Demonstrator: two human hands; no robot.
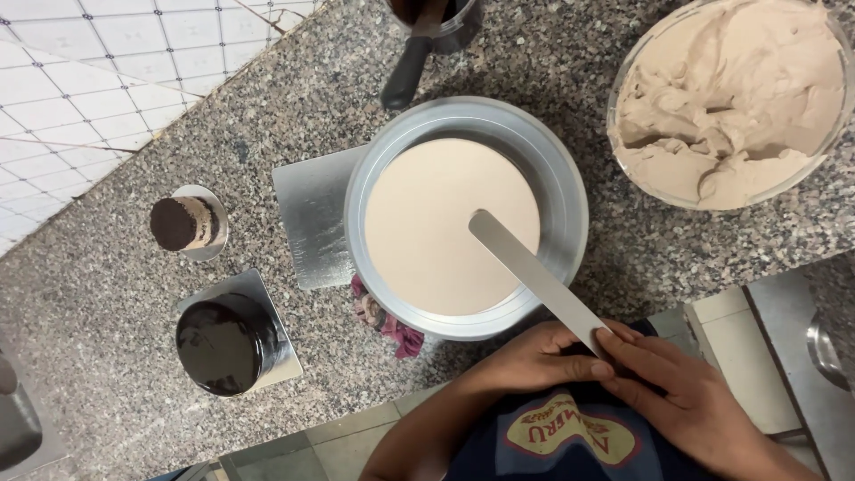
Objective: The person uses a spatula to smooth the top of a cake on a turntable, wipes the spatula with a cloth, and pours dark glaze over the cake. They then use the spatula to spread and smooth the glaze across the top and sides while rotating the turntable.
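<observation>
Palette knife (pixel 534 272): flat steel blade lying over smooth beige cream in round metal pan (pixel 570 191) | left hand (pixel 534 356) and right hand (pixel 686 396) both pinch its near end | granite counter (pixel 116 294); glass bowl (pixel 623 160) of whipped cream beside.

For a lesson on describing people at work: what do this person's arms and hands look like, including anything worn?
Both forearms are bare, with no sleeves in view. The left hand and right hand wear no gloves, rings, watch or bracelets that show. Fingernails look short and unpainted.
</observation>
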